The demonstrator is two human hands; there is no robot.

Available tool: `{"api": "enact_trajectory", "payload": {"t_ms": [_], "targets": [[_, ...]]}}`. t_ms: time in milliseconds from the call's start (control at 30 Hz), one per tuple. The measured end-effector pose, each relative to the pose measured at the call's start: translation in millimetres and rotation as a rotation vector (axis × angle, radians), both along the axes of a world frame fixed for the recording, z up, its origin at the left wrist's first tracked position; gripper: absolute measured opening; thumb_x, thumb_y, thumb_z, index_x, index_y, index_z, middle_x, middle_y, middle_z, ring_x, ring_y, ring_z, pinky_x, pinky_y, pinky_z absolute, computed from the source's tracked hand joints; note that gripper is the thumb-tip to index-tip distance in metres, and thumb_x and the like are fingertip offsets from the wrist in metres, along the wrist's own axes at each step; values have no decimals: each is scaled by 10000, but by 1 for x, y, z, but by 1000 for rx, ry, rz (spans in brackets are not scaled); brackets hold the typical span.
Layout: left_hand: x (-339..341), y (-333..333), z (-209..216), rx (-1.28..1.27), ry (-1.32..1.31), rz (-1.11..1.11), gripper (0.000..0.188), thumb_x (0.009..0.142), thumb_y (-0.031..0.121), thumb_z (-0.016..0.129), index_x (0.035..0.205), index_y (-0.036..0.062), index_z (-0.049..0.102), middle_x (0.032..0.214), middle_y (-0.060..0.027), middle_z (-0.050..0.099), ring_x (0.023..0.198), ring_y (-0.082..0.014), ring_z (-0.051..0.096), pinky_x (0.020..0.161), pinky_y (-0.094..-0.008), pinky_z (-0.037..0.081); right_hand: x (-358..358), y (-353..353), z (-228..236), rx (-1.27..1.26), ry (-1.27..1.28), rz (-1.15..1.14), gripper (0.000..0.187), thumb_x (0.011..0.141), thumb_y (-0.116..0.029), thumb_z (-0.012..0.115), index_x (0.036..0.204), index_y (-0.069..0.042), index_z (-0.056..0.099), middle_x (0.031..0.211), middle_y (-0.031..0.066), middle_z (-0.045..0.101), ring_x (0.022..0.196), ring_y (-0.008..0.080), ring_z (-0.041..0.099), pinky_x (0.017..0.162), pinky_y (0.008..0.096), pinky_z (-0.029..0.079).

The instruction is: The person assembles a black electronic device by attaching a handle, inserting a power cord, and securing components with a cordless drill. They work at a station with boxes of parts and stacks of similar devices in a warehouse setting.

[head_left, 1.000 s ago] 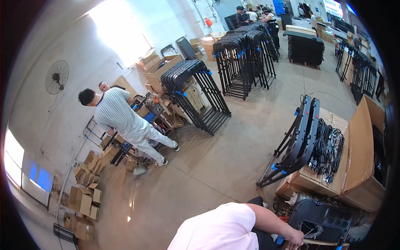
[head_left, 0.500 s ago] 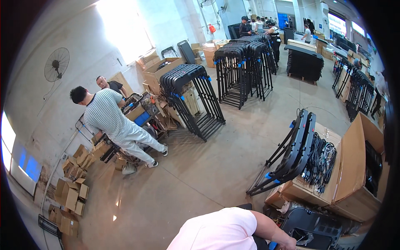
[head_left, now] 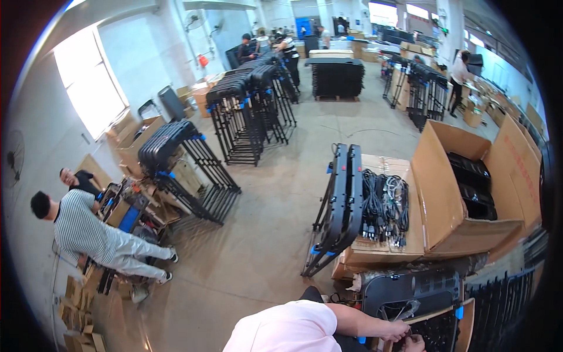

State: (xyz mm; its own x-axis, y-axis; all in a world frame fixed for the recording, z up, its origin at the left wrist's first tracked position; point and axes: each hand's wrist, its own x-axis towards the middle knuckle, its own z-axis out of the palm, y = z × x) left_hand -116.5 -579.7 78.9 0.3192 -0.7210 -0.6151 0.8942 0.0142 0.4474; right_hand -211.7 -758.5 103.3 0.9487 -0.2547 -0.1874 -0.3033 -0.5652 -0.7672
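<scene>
My left hand (head_left: pixel 395 330) reaches in from the pink-sleeved arm at the lower edge, its fingers drawn together. Close against it at the bottom edge is my right hand (head_left: pixel 415 342), fingers also closed and partly cut off by the picture's rim. What they pinch between them is too small to make out. Just right of them is an open carton (head_left: pixel 467 328) holding many small black parts (head_left: pixel 441 330). A black plastic frame panel (head_left: pixel 381 288) lies beyond the hands, with a clear plastic bag (head_left: pixel 409 308) on it.
Bundled black cables (head_left: pixel 384 202) lie on a carton beside upright black frames (head_left: pixel 346 199). A large open box (head_left: pixel 440 217) holds black parts. Racks of folded black frames (head_left: pixel 176 144) stand further off. A person in a striped shirt (head_left: pixel 88 226) works at left; others are farther back.
My view has swung to the right, so the surroundings sit further left. My right hand and the carton of small black parts have come into view beside my left hand.
</scene>
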Motion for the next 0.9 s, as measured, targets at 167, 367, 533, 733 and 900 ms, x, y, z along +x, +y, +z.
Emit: {"api": "enact_trajectory", "payload": {"t_ms": [167,367,533,733,900], "targets": [[-14,-12,4,21,166,74,253,1124,351,465,1044,169,622,875,52,584,757,-111,574,660,-304,510,-1,47,61,167,16,-153,251,981,-138,765,1165,31,732,987,126,767,850,229,686,788,363,561],[-20,-25,-8,-37,271,293,255,1148,313,461,1112,152,656,972,-6,709,780,-150,686,716,-352,625,6,102,126,-258,45,6,364,1001,-228,711,1278,7,742,1195,233,767,1097,352,740,959,414,553],[-16,-18,4,-16,267,168,289,1155,324,464,1050,131,652,886,15,646,717,-134,658,661,-325,607,-29,87,114,-35,-40,-406,349,1011,-243,728,1242,17,753,1158,177,784,969,288,731,867,395,559],[-10,10,28,-1,90,-2,257,1131,300,465,1006,142,624,784,25,621,622,-113,588,498,-269,465,-105,-15,-14,459,171,-857,358,1001,-273,771,1192,28,737,1083,141,785,872,230,718,767,375,571],[-2,42,52,-14,104,-153,225,1143,260,485,1156,87,628,852,-1,667,637,-122,597,531,-292,472,-102,-35,-50,543,118,-1109,377,974,-304,791,1194,-4,730,1046,140,764,846,247,703,734,389,558]]}}
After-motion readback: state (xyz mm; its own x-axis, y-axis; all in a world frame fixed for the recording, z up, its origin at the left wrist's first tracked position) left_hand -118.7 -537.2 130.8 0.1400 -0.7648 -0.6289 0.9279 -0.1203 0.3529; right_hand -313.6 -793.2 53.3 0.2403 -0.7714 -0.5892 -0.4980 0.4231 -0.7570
